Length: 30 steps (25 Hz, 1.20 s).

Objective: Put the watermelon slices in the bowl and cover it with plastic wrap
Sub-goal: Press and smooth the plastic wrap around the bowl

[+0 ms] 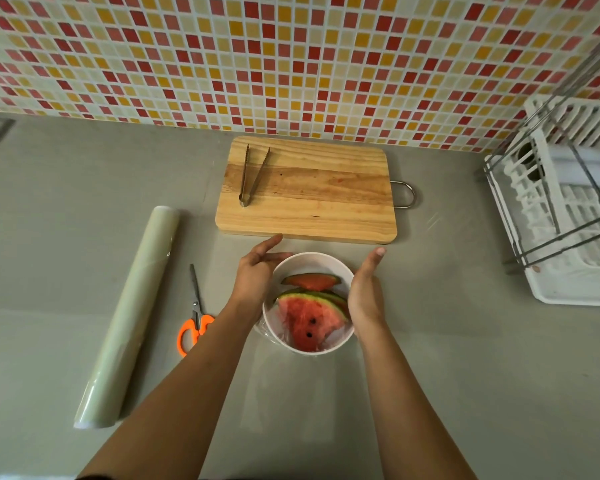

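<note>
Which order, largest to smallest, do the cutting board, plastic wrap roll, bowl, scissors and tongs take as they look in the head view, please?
1. cutting board
2. plastic wrap roll
3. bowl
4. scissors and tongs: not ranked, since the scissors lie nearer the camera.

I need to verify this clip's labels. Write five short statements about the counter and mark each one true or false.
1. The tongs lie on the cutting board. True.
2. The watermelon slices lie on the cutting board. False: they are in the white bowl.
3. The scissors lie between the plastic wrap roll and the bowl. True.
4. The right hand holds the scissors. False: it is open beside the bowl, as is the left hand. The scissors lie untouched.
5. The dish rack stands left of the cutting board. False: it stands to the right.
</note>
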Available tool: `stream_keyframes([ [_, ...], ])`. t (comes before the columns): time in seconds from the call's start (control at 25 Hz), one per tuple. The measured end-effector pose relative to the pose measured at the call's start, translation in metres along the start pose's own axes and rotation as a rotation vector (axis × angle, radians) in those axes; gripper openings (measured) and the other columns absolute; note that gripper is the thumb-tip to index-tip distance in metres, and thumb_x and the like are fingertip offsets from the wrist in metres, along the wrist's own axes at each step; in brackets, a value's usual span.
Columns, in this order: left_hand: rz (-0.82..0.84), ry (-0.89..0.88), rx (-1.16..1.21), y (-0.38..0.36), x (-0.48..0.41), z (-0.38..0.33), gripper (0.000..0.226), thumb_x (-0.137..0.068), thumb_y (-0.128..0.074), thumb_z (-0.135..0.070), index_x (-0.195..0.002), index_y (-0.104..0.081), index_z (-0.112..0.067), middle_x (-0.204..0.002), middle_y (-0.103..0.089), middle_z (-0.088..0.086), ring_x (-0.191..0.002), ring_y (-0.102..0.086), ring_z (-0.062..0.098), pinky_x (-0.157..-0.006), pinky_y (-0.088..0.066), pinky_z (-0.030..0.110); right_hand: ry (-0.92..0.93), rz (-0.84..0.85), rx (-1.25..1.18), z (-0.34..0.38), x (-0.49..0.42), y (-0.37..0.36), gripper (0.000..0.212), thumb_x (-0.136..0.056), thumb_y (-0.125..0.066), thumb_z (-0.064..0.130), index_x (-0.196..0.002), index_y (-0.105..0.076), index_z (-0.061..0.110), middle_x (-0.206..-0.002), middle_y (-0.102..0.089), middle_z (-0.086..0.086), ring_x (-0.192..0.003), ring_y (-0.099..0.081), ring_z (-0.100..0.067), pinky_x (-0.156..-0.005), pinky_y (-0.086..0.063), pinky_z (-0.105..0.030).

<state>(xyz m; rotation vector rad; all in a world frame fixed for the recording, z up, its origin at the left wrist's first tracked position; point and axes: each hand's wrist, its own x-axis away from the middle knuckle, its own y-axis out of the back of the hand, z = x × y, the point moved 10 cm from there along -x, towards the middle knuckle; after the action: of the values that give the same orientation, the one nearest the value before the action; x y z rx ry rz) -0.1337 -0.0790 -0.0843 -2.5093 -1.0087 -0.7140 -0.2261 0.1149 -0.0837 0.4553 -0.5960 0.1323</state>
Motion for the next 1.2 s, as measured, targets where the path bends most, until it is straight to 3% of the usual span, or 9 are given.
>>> stream_keyframes([
  [0.08, 0.012, -0.003, -0.036, 0.000, -0.002, -0.001, 0.057, -0.089, -0.030, 0.007, -0.122, -0.060, -0.030, -0.093, -0.074, 0.000, -0.089, -0.068, 0.025, -0.060, -0.058, 0.031, -0.016, -0.132, 0.117, -0.001, 0.002, 0.012, 0.093, -0.077, 0.008, 0.078, -0.070, -0.061, 0.015, -0.081, -0.062, -0.010, -0.075, -0.056, -0.028, -0.070, -0.041, -0.037],
  [0.16, 0.026, -0.009, -0.058, 0.000, -0.004, -0.001, 0.059, -0.089, -0.030, 0.007, -0.125, -0.058, -0.029, -0.095, -0.073, 0.002, -0.090, -0.067, 0.026, -0.063, -0.059, 0.034, -0.072, -0.298, 0.170, -0.009, 0.007, 0.026, 0.102, -0.079, 0.007, 0.075, -0.099, -0.068, 0.007, -0.115, -0.060, -0.019, -0.110, -0.052, -0.037, -0.097, -0.036, -0.048],
  [0.28, 0.043, 0.004, -0.048, 0.000, -0.006, -0.002, 0.056, -0.089, -0.033, 0.007, -0.124, -0.058, -0.028, -0.091, -0.073, 0.001, -0.085, -0.069, 0.025, -0.060, -0.059, 0.033, 0.226, -0.473, -0.275, 0.002, 0.021, 0.050, 0.083, -0.081, -0.005, 0.071, -0.112, -0.065, 0.022, -0.130, -0.055, -0.010, -0.124, -0.047, -0.024, -0.108, -0.031, -0.039],
  [0.36, 0.049, 0.007, -0.037, -0.001, -0.006, -0.002, 0.053, -0.090, -0.034, 0.007, -0.124, -0.058, -0.026, -0.092, -0.073, 0.002, -0.085, -0.069, 0.025, -0.061, -0.059, 0.034, 0.540, -0.188, -0.470, 0.025, 0.026, 0.042, 0.071, -0.079, -0.016, 0.080, -0.116, -0.057, 0.035, -0.131, -0.056, 0.001, -0.124, -0.049, -0.008, -0.103, -0.035, -0.019],
  [0.44, 0.044, -0.009, -0.034, -0.001, -0.005, -0.003, 0.052, -0.091, -0.034, 0.007, -0.124, -0.058, -0.024, -0.094, -0.072, 0.004, -0.085, -0.068, 0.025, -0.062, -0.059, 0.033, 0.610, 0.139, -0.391, 0.031, 0.028, 0.014, 0.073, -0.072, -0.020, 0.087, -0.123, -0.050, 0.044, -0.135, -0.052, 0.011, -0.128, -0.046, -0.003, -0.103, -0.037, -0.016],
  [0.52, 0.027, -0.031, -0.038, -0.002, -0.003, -0.005, 0.050, -0.092, -0.031, 0.004, -0.124, -0.058, -0.024, -0.095, -0.071, 0.006, -0.084, -0.068, 0.025, -0.059, -0.058, 0.030, 0.511, 0.287, -0.352, 0.015, 0.029, -0.009, 0.084, -0.063, -0.022, 0.093, -0.126, -0.048, 0.043, -0.134, -0.053, 0.012, -0.126, -0.049, -0.009, -0.100, -0.045, -0.024],
  [0.72, -0.020, -0.056, -0.069, -0.002, -0.002, -0.003, 0.057, -0.090, -0.023, 0.005, -0.117, -0.059, -0.031, -0.094, -0.067, 0.008, -0.082, -0.065, 0.024, -0.050, -0.055, 0.024, 0.298, 0.201, -0.446, -0.008, 0.020, -0.017, 0.079, -0.070, -0.014, 0.088, -0.110, -0.063, 0.042, -0.114, -0.068, 0.001, -0.105, -0.064, -0.015, -0.083, -0.055, -0.028],
  [0.96, -0.017, -0.091, -0.257, 0.001, -0.010, -0.003, 0.062, -0.081, -0.025, 0.007, -0.123, -0.056, -0.028, -0.092, -0.068, 0.003, -0.092, -0.065, 0.026, -0.075, -0.057, 0.036, 0.105, 0.174, -0.414, -0.022, 0.014, -0.018, 0.080, -0.062, -0.010, 0.086, -0.085, -0.069, 0.037, -0.091, -0.075, -0.001, -0.089, -0.070, -0.017, -0.082, -0.056, -0.035],
  [1.2, -0.043, -0.338, -0.942, 0.006, -0.014, -0.035, 0.040, -0.091, -0.039, -0.011, -0.129, -0.051, -0.013, -0.101, -0.068, 0.018, -0.098, -0.059, 0.037, -0.081, -0.045, 0.034, 0.073, 0.113, -0.294, -0.025, 0.014, -0.011, 0.086, -0.061, -0.007, 0.087, -0.082, -0.065, 0.028, -0.100, -0.071, -0.009, -0.098, -0.066, -0.025, -0.098, -0.049, -0.045],
])
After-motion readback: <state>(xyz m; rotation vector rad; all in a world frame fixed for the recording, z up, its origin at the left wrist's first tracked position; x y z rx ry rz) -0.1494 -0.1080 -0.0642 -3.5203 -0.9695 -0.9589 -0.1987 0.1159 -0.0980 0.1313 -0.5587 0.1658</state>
